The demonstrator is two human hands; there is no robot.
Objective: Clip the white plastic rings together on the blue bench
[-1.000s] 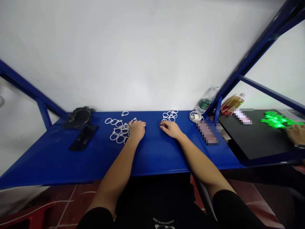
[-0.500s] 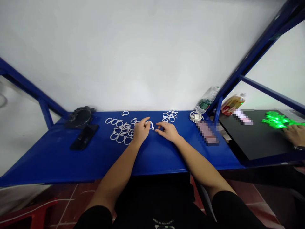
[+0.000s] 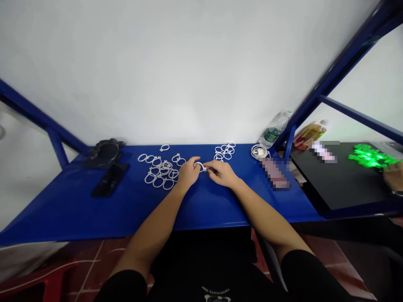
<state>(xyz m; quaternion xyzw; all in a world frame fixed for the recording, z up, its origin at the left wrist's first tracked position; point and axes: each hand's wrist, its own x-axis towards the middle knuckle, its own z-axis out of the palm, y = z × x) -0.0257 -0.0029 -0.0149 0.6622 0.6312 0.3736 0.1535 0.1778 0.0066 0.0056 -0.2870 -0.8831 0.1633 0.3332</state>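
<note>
Between my hands is a white curtain ring (image 3: 204, 168) with a small eyelet on its rim. My left hand (image 3: 189, 174) is closed on the ring's left side, thumb and fingers around it. My right hand (image 3: 223, 173) pinches at the eyelet on the right side; its fingertips are partly hidden. Several more white rings (image 3: 158, 182) lie loosely overlapping left of my left hand. A smaller group of rings (image 3: 227, 156) sits beyond my right hand, near the wall. One single ring (image 3: 164, 147) lies apart at the back.
On the blue table (image 3: 103, 218) a black phone (image 3: 110, 180) and a dark round object (image 3: 105, 154) lie at left. A coiled white cable (image 3: 260, 152), a water bottle (image 3: 273, 132) and a blurred-out item (image 3: 275, 173) are at right. Another person's hand (image 3: 393, 175) is by green-lit pieces (image 3: 368, 156).
My right hand has moved left and its fingers have closed on the ring's eyelet. My left hand keeps hold of the ring. The view has shifted slightly.
</note>
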